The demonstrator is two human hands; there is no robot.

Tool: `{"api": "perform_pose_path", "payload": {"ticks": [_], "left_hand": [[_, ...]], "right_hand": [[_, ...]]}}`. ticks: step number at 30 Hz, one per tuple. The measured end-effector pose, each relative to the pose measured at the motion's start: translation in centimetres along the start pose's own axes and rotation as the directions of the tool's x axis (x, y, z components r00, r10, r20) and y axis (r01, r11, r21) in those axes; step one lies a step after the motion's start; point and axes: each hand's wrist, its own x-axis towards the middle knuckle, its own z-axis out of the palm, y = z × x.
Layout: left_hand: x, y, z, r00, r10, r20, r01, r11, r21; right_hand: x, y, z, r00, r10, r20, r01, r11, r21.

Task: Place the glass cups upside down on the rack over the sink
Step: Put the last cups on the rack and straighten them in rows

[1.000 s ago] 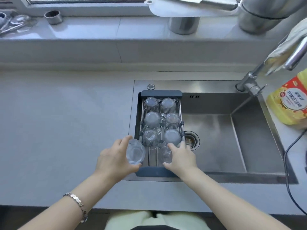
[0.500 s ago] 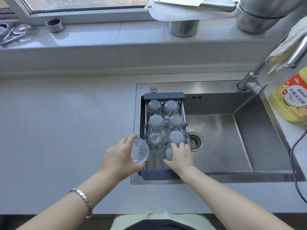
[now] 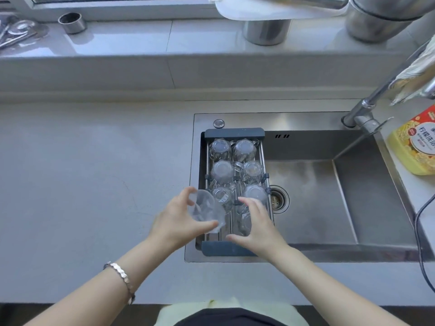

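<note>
A dark-ended wire rack (image 3: pixel 234 133) spans the left part of the steel sink (image 3: pixel 353 191). Several clear glass cups (image 3: pixel 222 171) stand upside down on it in two rows. My left hand (image 3: pixel 175 218) holds one more glass cup (image 3: pixel 206 209), tilted, over the rack's near left corner. My right hand (image 3: pixel 257 223) is over the rack's near right part, fingers curled around another glass cup (image 3: pixel 243 220) resting on the wires; whether it still grips that cup is unclear.
A faucet (image 3: pixel 367 109) with a cloth draped on it rises at the sink's far right. A yellow detergent bottle (image 3: pixel 416 144) and a black cable (image 3: pixel 421 231) are at the right. Steel pots and a small tin (image 3: pixel 71 22) sit on the window ledge. Grey counter stretches left.
My left hand has brought its glass rightward, from beside the rack to over its near left corner. My right hand's fingers have loosened around the cup on the rack.
</note>
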Motion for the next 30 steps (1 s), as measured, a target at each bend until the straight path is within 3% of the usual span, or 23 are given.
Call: {"api": "perform_pose_path", "payload": {"ticks": [2,4,6,9,11,13,15,17,20,25,30], "left_hand": [[0.5,0.7,0.2,0.992,-0.063,0.107,0.095,0.940,-0.329],[0.7,1.6,0.4,0.968,-0.057,0.246,0.180,0.839,-0.513],[1.0,2.4,0.5,0.928,-0.041,0.371,0.257,0.792,-0.554],[1.5,3.0,0.7,0.850,-0.086,0.520,0.375,0.792,-0.482],[1.8,3.1,0.8,0.808,-0.101,0.580,0.405,0.810,-0.423],[2.1,2.8,1.2,0.836,-0.098,0.539,0.352,0.851,-0.390],[2.3,1.9,1.4,0.919,-0.106,0.381,0.232,0.925,-0.302],[2.3,0.6,1.2,0.962,-0.110,0.250,0.171,0.956,-0.237],[2.3,-1.4,0.6,0.973,-0.145,0.181,0.185,0.954,-0.234],[1.9,-3.7,-0.5,0.983,-0.156,0.100,0.176,0.954,-0.243],[2.0,-4.5,-0.4,0.991,-0.115,0.070,0.130,0.959,-0.253]], "right_hand": [[-0.7,-1.1,-0.8,0.992,-0.115,0.045,0.107,0.983,0.150],[-0.8,-1.4,-1.4,0.984,-0.164,-0.070,0.177,0.949,0.261],[-0.9,-1.6,-2.3,0.970,-0.198,-0.140,0.234,0.920,0.315],[-1.3,-1.8,-3.5,0.943,-0.303,-0.141,0.328,0.919,0.217],[-1.5,-2.2,-4.0,0.951,-0.271,-0.145,0.293,0.944,0.155],[-1.4,-3.1,-4.3,0.985,-0.148,-0.085,0.155,0.983,0.093],[-0.8,-3.5,-4.2,1.000,0.018,-0.016,-0.019,0.999,-0.029],[0.3,-3.8,-3.4,0.986,0.169,0.009,-0.167,0.980,-0.109],[2.1,-4.7,-1.3,0.943,0.329,0.045,-0.316,0.929,-0.191],[3.7,-6.5,1.0,0.948,0.306,0.088,-0.222,0.832,-0.508],[3.9,-6.8,1.4,0.921,0.354,0.163,-0.205,0.795,-0.570]]}}
